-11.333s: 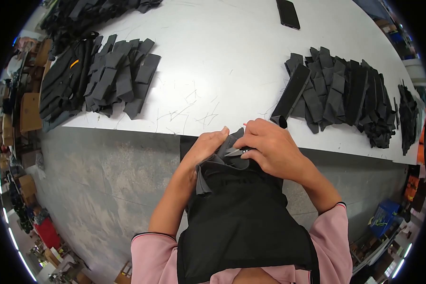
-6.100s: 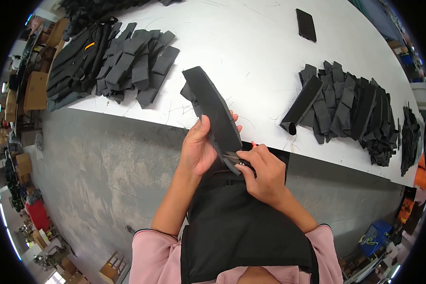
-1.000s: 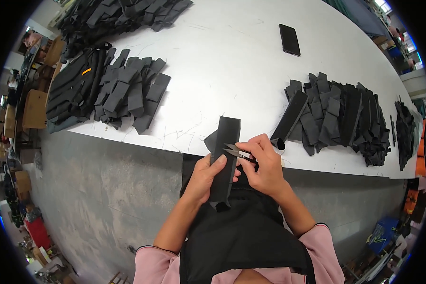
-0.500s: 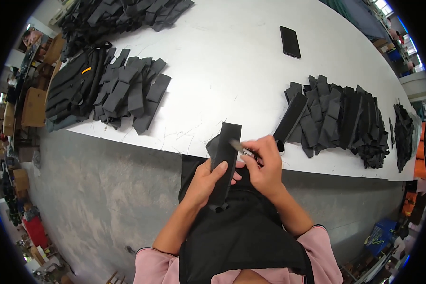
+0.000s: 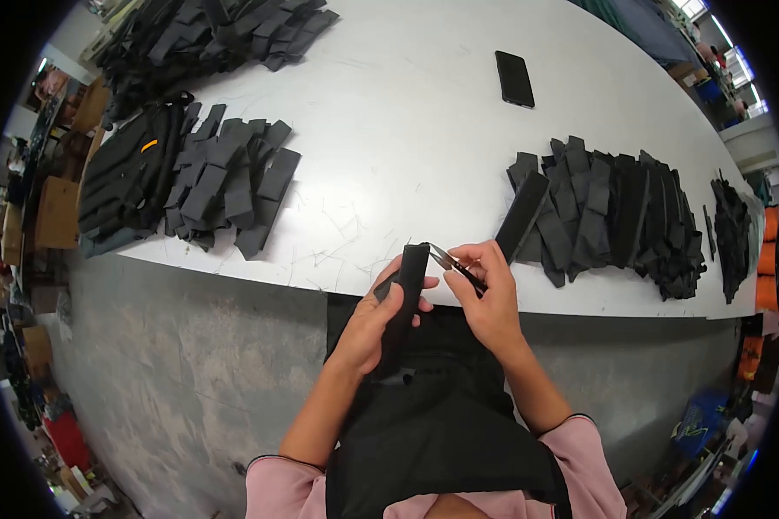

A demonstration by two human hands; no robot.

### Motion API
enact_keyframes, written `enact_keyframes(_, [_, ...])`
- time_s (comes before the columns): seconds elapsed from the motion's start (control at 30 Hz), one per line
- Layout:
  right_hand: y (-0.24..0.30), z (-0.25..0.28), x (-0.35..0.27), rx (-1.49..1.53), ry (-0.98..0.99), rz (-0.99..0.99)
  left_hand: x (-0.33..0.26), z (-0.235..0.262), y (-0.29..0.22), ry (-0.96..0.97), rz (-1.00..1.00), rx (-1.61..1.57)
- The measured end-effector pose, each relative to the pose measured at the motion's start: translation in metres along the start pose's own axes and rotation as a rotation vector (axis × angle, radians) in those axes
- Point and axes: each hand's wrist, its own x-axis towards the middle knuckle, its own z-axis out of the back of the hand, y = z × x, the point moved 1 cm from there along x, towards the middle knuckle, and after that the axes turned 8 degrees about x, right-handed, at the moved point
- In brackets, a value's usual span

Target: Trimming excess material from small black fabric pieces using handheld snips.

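My left hand [image 5: 362, 330] is closed around a black fabric strip [image 5: 409, 290], thumb on its face and fingertips showing past its right edge. The strip stands nearly upright over the table's front edge, its lower part blending into my black apron [image 5: 441, 424]. In my right hand [image 5: 493, 303] are small thread snips [image 5: 459, 272]. Their blades point up and left, and the tips are at the strip's upper right corner. Whether they touch the cloth or a thread there is too small to tell.
On the white table [image 5: 389, 147], piles of dark strips lie at left [image 5: 225, 177] and right [image 5: 610, 208]. Beside the left pile sits a stack of black bags [image 5: 130, 173]. A phone [image 5: 515, 80] lies farther back. Loose threads [image 5: 342, 229] are scattered near the front edge.
The snips have gone from a blur in front of the strip's face to its upper right corner. My left hand has turned the strip, which now looks narrower, its top lower.
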Motion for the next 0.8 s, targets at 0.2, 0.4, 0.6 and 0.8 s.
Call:
enact_keyframes(0.2, [0.006, 0.006, 0.011, 0.233, 0.150, -0.206, -0.001, 0.001, -0.001, 0.055, 0.056, 0.001])
enact_keyframes(0.4, [0.005, 0.007, 0.014, 0.139, 0.171, -0.117, -0.005, 0.004, -0.001, 0.034, 0.062, 0.095])
enact_keyframes(0.6, [0.005, 0.008, 0.003, 0.075, 0.033, -0.015, -0.005, 0.007, -0.001, 0.004, 0.078, 0.149])
enact_keyframes(0.8, [0.005, -0.003, -0.002, 0.029, -0.009, 0.029, -0.008, -0.001, -0.007, 0.035, 0.128, 0.095])
